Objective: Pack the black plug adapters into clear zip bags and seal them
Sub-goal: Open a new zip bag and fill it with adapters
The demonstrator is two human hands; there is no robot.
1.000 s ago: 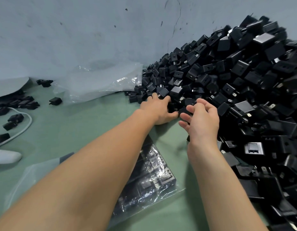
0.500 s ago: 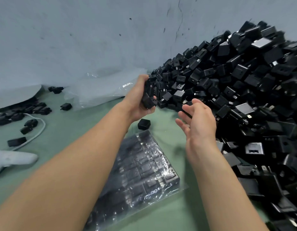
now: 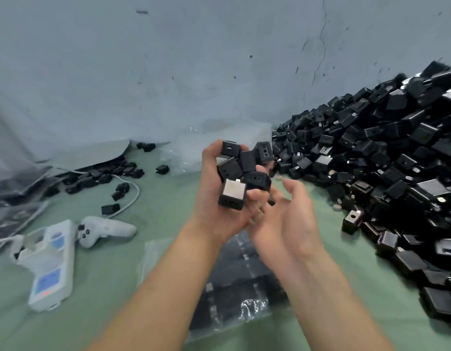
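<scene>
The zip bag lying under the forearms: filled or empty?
Filled: rows of black adapters show through the clear zip bag, which lies flat on the green table. Sealed or not: cannot tell.

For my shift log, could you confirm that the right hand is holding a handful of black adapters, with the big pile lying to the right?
Not quite: the head view shows the left hand holding the black adapters, while the right hand is open beside it. The big pile does lie to the right.

1 white pwr strip (image 3: 52, 264) beside white handheld device (image 3: 105, 230), green table (image 3: 123, 295)
</scene>
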